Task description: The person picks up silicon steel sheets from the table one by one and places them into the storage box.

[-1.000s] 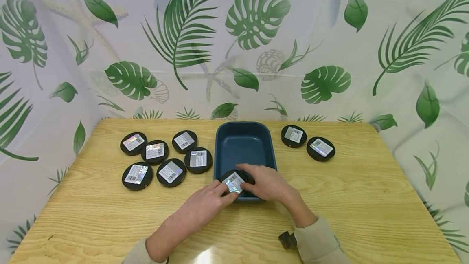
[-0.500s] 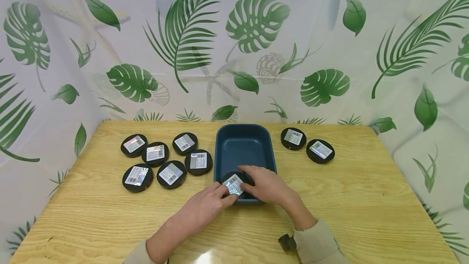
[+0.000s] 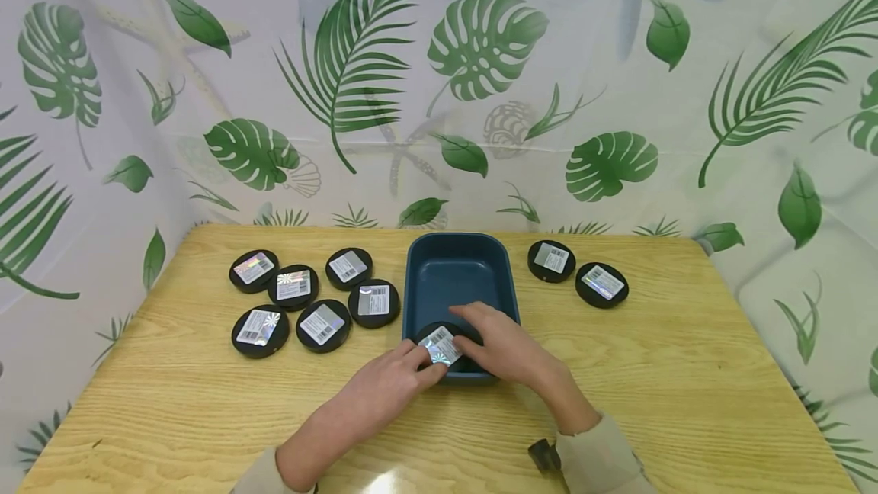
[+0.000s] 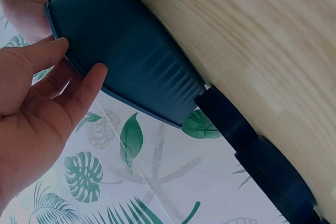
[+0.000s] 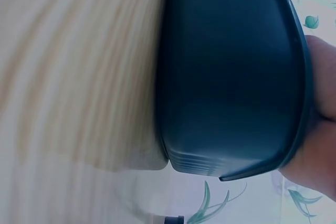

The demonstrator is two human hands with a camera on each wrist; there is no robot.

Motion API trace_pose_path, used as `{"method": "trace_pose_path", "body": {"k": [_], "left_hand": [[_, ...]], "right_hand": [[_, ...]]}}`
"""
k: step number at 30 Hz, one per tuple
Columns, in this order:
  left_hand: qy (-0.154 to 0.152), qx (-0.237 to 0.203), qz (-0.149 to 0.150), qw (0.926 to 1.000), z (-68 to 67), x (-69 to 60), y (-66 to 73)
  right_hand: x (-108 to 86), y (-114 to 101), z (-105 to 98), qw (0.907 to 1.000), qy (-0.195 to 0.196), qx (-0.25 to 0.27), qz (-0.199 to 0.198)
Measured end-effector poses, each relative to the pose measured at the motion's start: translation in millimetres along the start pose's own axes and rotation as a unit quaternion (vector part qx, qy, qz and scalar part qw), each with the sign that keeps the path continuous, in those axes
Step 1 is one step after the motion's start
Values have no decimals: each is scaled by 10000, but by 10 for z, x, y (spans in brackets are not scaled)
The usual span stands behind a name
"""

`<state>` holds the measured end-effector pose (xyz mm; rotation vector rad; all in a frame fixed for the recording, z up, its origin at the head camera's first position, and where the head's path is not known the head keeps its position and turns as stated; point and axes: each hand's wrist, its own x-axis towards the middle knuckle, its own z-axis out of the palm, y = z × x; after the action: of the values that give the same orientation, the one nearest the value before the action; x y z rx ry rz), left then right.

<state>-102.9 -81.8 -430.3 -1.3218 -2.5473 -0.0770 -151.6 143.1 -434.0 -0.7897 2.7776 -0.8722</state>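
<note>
A flat round black disc (image 3: 441,346) with a silvery label sits within the near end of the dark blue tray (image 3: 511,292). My left hand (image 3: 392,380) pinches its near left side, thumb in front and fingers bent at its edge. From the right, my right hand (image 3: 504,345) holds it too, with the thumb on its right part and the index finger reaching behind it. In the left wrist view, the left fingertips (image 4: 96,74) are by the tray's rim. The right wrist view shows the tray's outer wall (image 5: 231,72), with part of the right hand (image 5: 317,124) behind the rim.
Several labelled black discs (image 3: 293,287) lie loose left of the tray. Two more, a nearer disc (image 3: 601,285) and a farther disc (image 3: 552,261), lie to its right. A leaf-patterned cloth (image 3: 473,166) rises behind the wooden table (image 3: 652,372).
My right thumb and hand have shifted slightly right, leaving more of the label in sight. The left hand stays almost still, and the head view has shifted a little.
</note>
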Motion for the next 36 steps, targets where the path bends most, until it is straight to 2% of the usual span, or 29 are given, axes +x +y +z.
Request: {"method": "trace_pose_path", "body": {"k": [10,17,25,36], "left_hand": [[-95,12,-7,10000,28,-2,-14],[-71,11,-4,10000,34,-5,-16],[-13,54,19,10000,45,-15,-15],[85,177,44,9998,81,-27,-15]], "right_hand": [[-38,49,-93,9980,582,38,-236],[-54,171,-197,9936,1055,-14,-396],[-112,291,-333,9933,1147,-146,19],[-195,452,-458,9881,1502,-219,243]]}}
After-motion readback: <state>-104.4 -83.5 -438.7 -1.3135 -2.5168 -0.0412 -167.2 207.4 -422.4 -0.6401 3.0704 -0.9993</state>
